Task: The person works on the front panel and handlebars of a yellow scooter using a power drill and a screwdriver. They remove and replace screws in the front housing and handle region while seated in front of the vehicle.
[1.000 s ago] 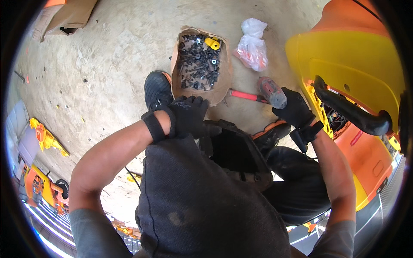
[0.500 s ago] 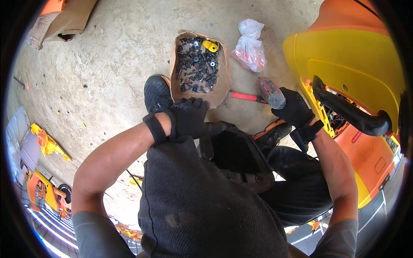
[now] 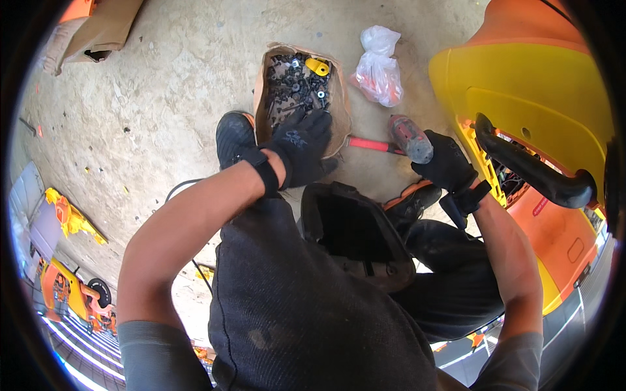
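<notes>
My left hand (image 3: pixel 301 146), in a black glove, reaches over the near edge of an open cardboard box (image 3: pixel 340 124). Its fingers are stretched out over dark bolts and screws (image 3: pixel 287 81) inside, and nothing shows in its grasp. A yellow part (image 3: pixel 317 66) lies on top at the box's far end. My right hand (image 3: pixel 445 163), also gloved in black, is closed around a red and grey power drill (image 3: pixel 411 138), whose body points up and away to the left. The glove covers the drill's handle.
A red-handled tool (image 3: pixel 370 144) lies between box and drill. Beyond is a knotted plastic bag (image 3: pixel 378 68) of orange pieces. A yellow and orange machine body (image 3: pixel 521 85) with a black curved bar (image 3: pixel 535 166) stands at right. A dark hollow casing (image 3: pixel 391 267) sits between my legs.
My left hand has moved forward from the box's near edge to over the bolts, its fingers extending. My right hand and the drill have hardly moved.
</notes>
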Demonstrator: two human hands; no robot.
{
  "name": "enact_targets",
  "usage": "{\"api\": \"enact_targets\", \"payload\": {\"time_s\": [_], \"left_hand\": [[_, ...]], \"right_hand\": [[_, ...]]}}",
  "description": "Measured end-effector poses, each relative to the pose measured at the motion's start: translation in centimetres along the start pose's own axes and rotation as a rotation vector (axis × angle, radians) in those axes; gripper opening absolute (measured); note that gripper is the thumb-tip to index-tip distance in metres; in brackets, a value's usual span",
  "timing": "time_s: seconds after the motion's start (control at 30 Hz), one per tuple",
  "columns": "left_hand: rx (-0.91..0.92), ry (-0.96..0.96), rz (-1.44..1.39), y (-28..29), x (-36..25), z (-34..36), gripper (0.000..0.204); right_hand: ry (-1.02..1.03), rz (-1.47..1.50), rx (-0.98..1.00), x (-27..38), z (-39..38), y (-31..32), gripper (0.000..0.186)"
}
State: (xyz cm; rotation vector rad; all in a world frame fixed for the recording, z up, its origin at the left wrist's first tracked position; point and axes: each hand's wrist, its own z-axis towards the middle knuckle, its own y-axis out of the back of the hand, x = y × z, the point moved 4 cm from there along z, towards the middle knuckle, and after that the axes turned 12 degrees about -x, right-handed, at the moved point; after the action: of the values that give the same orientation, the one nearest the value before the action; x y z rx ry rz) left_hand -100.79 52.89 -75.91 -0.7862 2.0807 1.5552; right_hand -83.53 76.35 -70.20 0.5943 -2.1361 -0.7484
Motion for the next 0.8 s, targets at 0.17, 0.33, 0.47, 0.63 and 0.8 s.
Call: {"api": "enact_targets", "payload": {"time_s": [0.17,0.33,0.47,0.63,0.8], "left_hand": [[0.204,0.317,0.063,0.6,0.1,-1.5,0.077],[0.286,0.307,0.001,1.3,0.8,-3.4,0.086],[-0.131,0.091,-0.041,1.1,0.2,-2.2,0.086],[-0.111,0.114,-0.001,0.0,0.7,-0.9,0.084],[0.105,0.173,0.096,0.3,0.4,-3.3,0.087]], "right_hand": [[-0.025,0.011,0.027,0.1,0.0,0.1,0.033],[-0.051,0.024,0.041,0.1,0.2,0.2,0.032],[-0.057,-0.013,0.039,0.2,0.2,0.2,0.032],[-0.057,0.025,0.033,0.3,0.1,0.3,0.033],[-0.077,0.032,0.047,0.3,0.2,0.3,0.033]]}}
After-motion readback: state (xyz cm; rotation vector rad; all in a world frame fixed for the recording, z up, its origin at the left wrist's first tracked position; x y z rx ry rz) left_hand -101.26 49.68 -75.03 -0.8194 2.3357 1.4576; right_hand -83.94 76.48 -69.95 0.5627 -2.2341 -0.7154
